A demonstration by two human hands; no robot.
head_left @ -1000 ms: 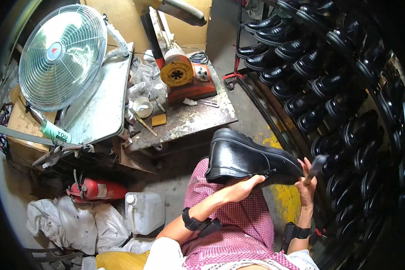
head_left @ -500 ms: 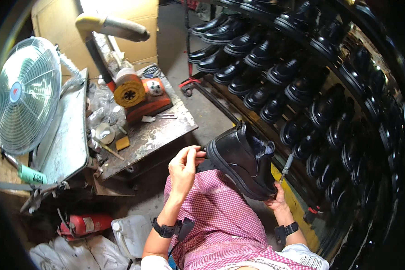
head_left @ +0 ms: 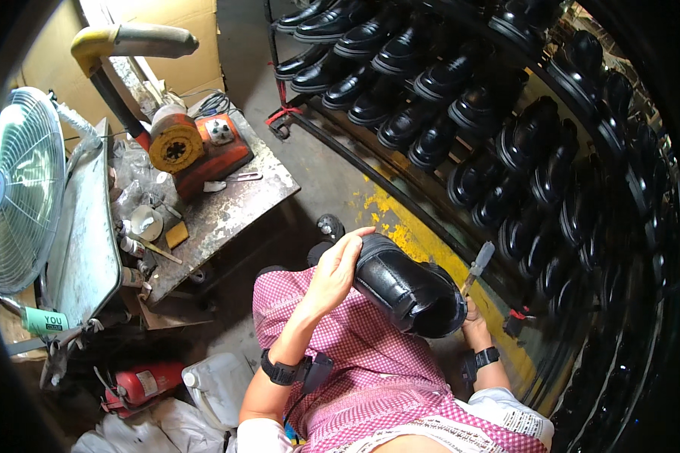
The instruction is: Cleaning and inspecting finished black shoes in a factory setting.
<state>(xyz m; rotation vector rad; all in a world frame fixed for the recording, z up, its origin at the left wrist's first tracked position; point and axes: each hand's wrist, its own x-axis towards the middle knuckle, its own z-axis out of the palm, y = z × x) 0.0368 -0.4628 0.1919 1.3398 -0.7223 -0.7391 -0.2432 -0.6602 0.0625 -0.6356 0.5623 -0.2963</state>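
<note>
A black leather boot (head_left: 397, 283) is held in front of my lap, its opening turned toward me and to the lower right. My left hand (head_left: 338, 273) is closed on the boot's far left end, with its fingers straight and together along it. At the opening's right edge is my right hand (head_left: 474, 326), its fingers wrapped round the handle of a small brush (head_left: 479, 262). The grey head of the brush points up and away from the boot. Whether the right fingers also press on the boot is hard to see.
Racks of black shoes (head_left: 431, 75) fill the far and right side. To the left, a worn metal table (head_left: 268, 185) bears an orange machine with a yellow wheel (head_left: 177, 145). A fan (head_left: 23, 189), a fire extinguisher (head_left: 143, 383) and a white jerrycan (head_left: 217, 386) stand at the left.
The boot has been turned, swinging its opening down toward me. My left hand has moved from beside the sole onto the boot's end. The brush stays in my right hand.
</note>
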